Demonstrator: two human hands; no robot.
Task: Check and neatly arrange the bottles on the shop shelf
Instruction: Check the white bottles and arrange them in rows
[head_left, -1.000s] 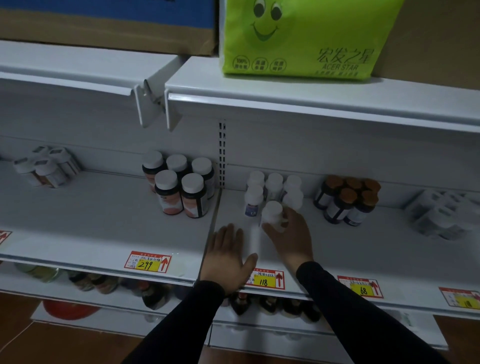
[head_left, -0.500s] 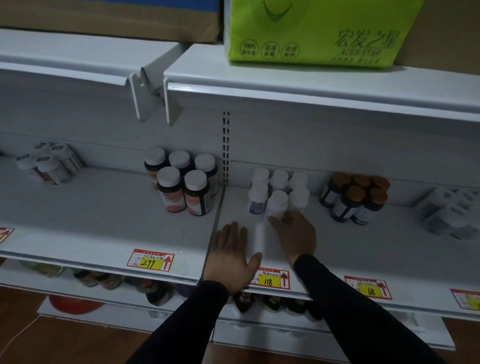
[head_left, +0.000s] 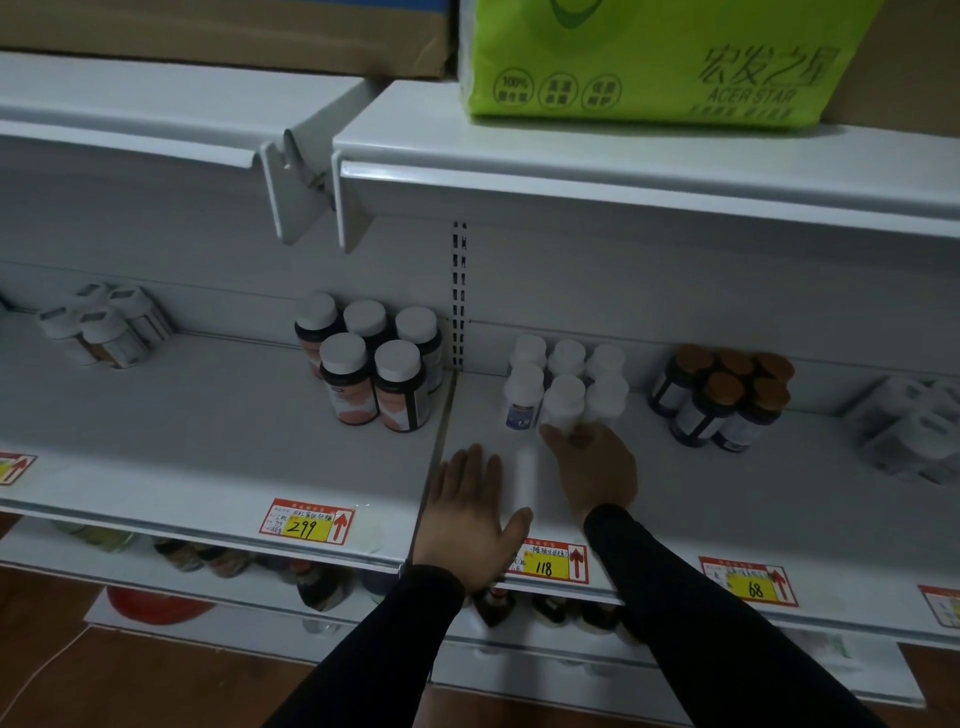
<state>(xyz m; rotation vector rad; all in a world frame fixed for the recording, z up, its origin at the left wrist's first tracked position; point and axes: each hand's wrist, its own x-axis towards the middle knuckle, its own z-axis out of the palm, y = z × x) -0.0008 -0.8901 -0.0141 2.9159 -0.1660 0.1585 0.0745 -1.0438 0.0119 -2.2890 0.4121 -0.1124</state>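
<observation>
Small white bottle (head_left: 562, 402) front-middle of white cluster on shelf (head_left: 675, 483). Right hand (head_left: 592, 470) fingertips pinch its base; left hand (head_left: 475, 519) flat, holding nothing. Probably light, rigid, tippy plastic, so grab low on body.

Shelving: white metal shop shelf unit (head_left: 649, 171), slotted upright (head_left: 460, 291) between two bays
Back panel: plain white (head_left: 675, 280)
Floor: reddish-brown wood (head_left: 47, 670)
Price tags: red-and-yellow price labels (head_left: 306, 522) on the shelf edge
Light: dim, greyish
</observation>
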